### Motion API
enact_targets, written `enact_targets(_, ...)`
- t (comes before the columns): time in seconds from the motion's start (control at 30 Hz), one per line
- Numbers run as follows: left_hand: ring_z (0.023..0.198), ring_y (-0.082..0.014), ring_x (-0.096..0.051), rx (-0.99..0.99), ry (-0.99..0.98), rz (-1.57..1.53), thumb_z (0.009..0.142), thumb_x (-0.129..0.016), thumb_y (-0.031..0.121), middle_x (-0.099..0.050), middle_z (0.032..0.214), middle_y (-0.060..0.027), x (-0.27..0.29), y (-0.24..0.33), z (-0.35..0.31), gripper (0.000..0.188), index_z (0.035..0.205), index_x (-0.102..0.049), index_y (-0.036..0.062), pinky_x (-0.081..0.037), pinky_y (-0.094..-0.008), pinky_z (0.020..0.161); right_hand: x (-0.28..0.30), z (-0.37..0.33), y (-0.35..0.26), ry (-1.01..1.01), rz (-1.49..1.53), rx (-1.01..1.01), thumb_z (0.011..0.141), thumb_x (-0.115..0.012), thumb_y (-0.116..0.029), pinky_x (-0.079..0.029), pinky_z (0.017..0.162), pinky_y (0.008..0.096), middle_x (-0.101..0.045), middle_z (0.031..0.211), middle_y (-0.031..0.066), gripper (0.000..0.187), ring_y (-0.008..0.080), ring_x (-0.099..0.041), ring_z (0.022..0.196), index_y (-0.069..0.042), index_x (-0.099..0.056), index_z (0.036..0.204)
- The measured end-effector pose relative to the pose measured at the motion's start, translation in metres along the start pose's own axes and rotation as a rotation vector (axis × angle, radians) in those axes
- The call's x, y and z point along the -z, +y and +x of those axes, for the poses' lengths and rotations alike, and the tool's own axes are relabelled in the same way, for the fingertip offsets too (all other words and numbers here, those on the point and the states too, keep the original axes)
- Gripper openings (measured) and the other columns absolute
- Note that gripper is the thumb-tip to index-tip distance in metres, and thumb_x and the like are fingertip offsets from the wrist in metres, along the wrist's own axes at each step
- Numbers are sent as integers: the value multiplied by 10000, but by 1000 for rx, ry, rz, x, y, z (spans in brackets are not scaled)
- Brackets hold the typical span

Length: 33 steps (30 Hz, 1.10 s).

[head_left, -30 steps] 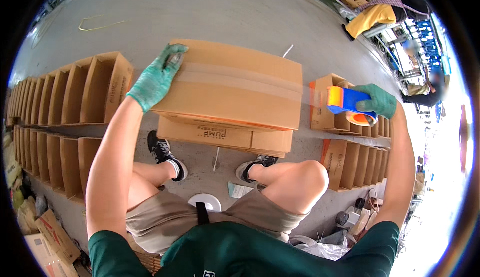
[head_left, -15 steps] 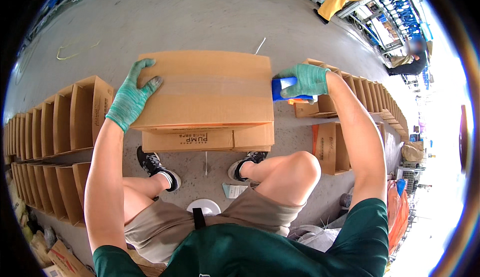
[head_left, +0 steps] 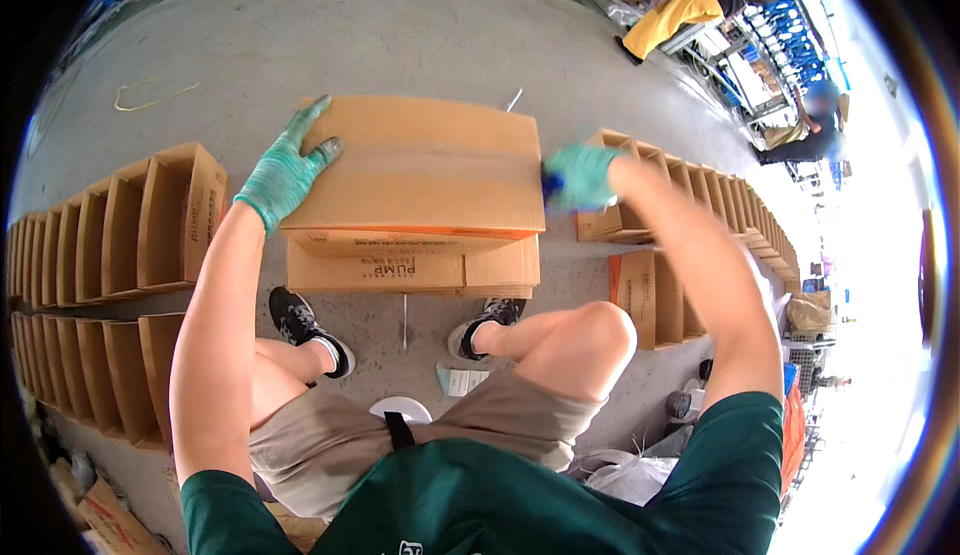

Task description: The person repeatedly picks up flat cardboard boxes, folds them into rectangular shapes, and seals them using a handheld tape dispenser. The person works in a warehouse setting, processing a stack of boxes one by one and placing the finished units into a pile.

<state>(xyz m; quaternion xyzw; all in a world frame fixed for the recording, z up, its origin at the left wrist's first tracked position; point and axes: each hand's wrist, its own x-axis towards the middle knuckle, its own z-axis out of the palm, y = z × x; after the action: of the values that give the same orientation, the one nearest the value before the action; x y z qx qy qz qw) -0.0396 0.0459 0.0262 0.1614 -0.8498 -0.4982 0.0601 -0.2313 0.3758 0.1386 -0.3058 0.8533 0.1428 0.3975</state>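
Note:
In front of me lies a closed brown cardboard box (head_left: 420,195), with a strip of clear tape along the middle of its top. It rests on flat folded cartons (head_left: 400,273). My left hand (head_left: 282,177), in a green knit glove, lies against the box's left end with thumb and fingers spread over the top edge. At the right end, my gloved right hand (head_left: 588,173) is closed round a blue tape dispenser (head_left: 552,185), which touches or nearly touches the box's end. Motion smears this hand, and most of the dispenser is hidden by it.
Rows of open cardboard boxes stand on the floor at left (head_left: 120,220) and right (head_left: 690,180). A lone open box (head_left: 650,300) is by my right knee. Two people (head_left: 680,20) are near shelving at far right. A small card (head_left: 465,382) lies between my feet.
My right hand has moved slightly left with the tape dispenser, against the box's right end. My left hand has shifted a little right and farther along the box's top edge.

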Motion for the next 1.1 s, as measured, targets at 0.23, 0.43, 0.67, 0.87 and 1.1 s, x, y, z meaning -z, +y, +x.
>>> enact_targets(0.23,1369,-238,-435,-16,-15,-76,987,-620,268,-453,1513,-119,-3,-7,2,610,1534,-354,236,-356,-367,1141,-151,115,63,491,471,-48,901,-622,-372,-516,917,444,-668,1222,167,470,371,-648,1077,-131,-605,1305)
enact_targets(0.43,1335,-236,-459,-78,-12,-34,1021,-564,215,-465,1497,-140,4,-9,-3,573,1543,-330,223,-357,-365,1128,-181,184,44,431,2035,85,985,-581,-354,-528,869,331,-631,1272,2,484,213,-629,1082,-137,-502,1410)
enact_targets(0.67,1379,-259,-421,-80,-25,-10,1044,-502,184,-427,1523,-160,8,-12,-4,556,1558,-292,216,-321,-366,1150,-113,145,84,961,533,55,984,-557,-280,-545,821,372,-733,1010,107,335,230,-696,924,-89,-658,1240)
enact_targets(0.87,1416,-279,-389,25,-18,-77,1044,-493,191,-400,1545,-173,12,-6,-13,578,1571,-257,196,-303,-368,1157,-17,65,-95,660,1815,529,991,-546,-282,-464,1029,356,-542,1411,165,451,250,-539,1271,-68,-523,1388)
enact_targets(1.1,1385,-359,-428,9,-14,-28,1042,-474,225,-446,1501,-199,10,-14,-7,623,1587,-173,225,-323,-432,1154,-39,93,-183,1031,60,240,1010,-378,-549,-160,1218,529,-270,1610,150,681,414,-199,1488,-122,-316,1537)
